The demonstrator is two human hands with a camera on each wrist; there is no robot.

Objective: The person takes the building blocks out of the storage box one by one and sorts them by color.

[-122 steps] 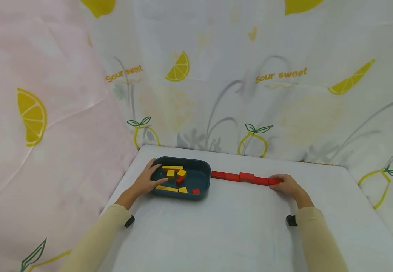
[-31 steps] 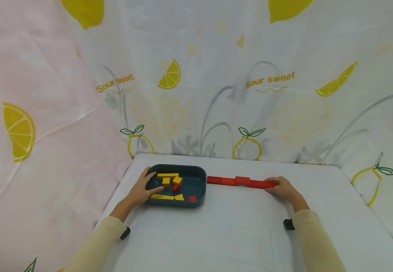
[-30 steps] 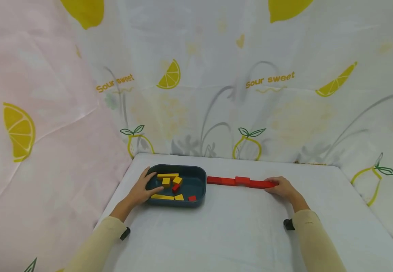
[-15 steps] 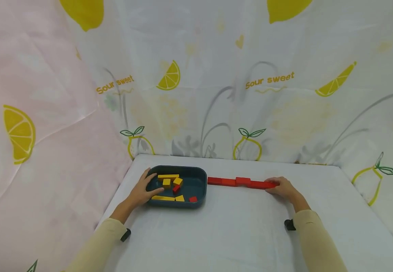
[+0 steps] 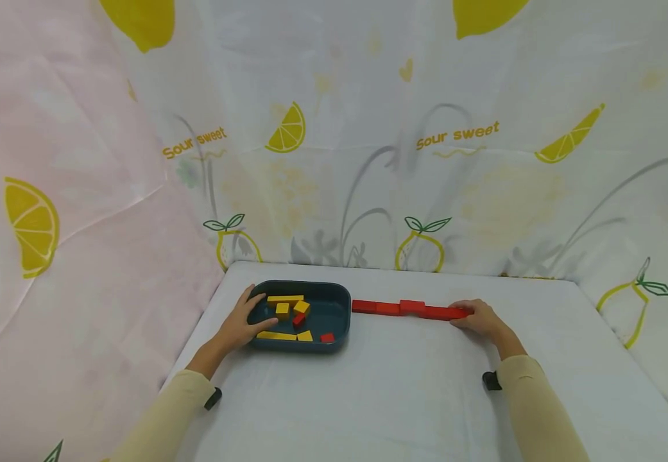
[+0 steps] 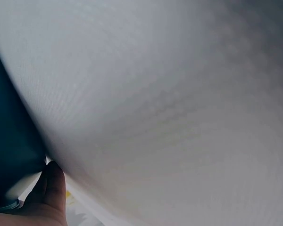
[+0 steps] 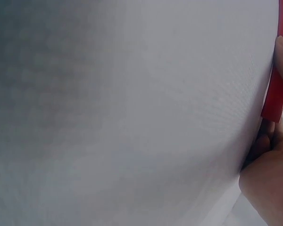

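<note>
My left hand (image 5: 238,326) holds the left end of a dark teal tray (image 5: 342,340), fingers and thumb spread over its rim. Inside lie several yellow blocks (image 5: 282,310) and a couple of red ones (image 5: 326,337). To the tray's right, red blocks (image 5: 387,308) form an end-to-end row, one piece (image 5: 412,307) standing higher than its neighbours. My right hand (image 5: 482,319) pinches the red block (image 5: 459,313) at the row's right end. In the right wrist view, finger and thumb lie along that red block (image 7: 274,99). The left wrist view shows fingers (image 6: 54,190) against the tray wall (image 6: 12,122).
A white cloth covers the table (image 5: 334,404). Hanging fabric printed with lemons (image 5: 310,179) closes off the back, and a pinkish sheet (image 5: 97,289) the left. Each wrist wears a small black device (image 5: 490,380).
Since the oldest frame the head view has shifted slightly, and the end block in my right hand now lies straighter with the row. Over the last second, nothing visibly moves.
</note>
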